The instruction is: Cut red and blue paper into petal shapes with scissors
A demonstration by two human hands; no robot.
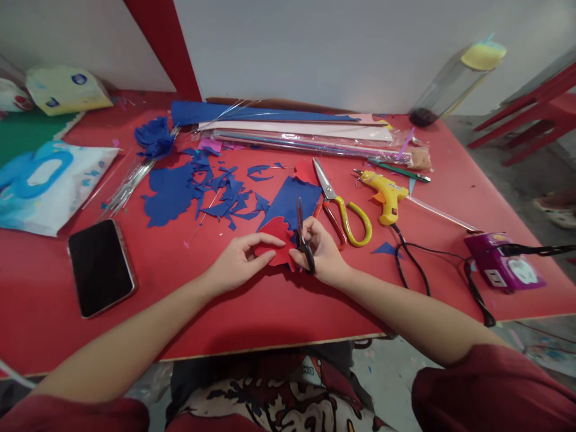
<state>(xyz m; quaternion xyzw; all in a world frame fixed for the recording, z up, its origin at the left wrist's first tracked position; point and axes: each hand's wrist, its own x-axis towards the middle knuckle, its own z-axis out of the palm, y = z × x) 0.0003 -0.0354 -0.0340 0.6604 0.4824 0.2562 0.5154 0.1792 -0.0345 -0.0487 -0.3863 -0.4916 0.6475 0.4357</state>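
Observation:
My left hand [240, 259] pinches a red cut-out piece of felt [275, 240] low over the red table [279, 306]. My right hand [320, 252] grips small black scissors [302, 233], blades pointing away from me along the right side of the red piece. A blue felt sheet [288, 201] lies just behind both hands. Larger scissors with yellow and red handles [342, 210] rest to the right of it.
A yellow glue gun [386, 195] with a black cord runs to a purple power strip [504, 268] at the right. A black phone [101, 266] lies at the left. Blue scraps [216, 195], a blue flower [155, 138], wires and rolled sheets [297, 129] fill the back.

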